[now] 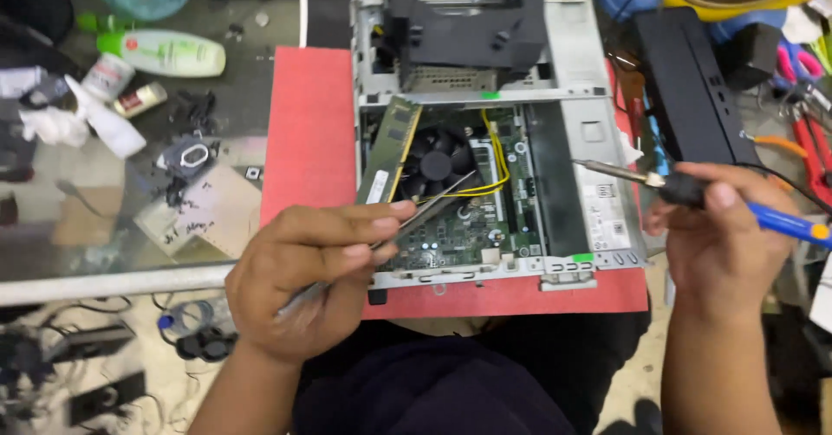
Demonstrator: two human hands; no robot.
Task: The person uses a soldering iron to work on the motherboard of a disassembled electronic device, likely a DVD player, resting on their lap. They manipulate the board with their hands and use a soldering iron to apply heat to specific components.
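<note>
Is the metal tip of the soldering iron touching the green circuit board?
Apart. The head view shows the soldering iron in the right hand, its tip over the grey case, beside the circuit board.

Left hand grips metal tweezers aimed over the green circuit board of an open computer case on a red mat, while right hand holds what appears a soldering iron.

The left hand hid the tweezers' rear half; the soldering iron's blue handle ran off the right edge.
</note>
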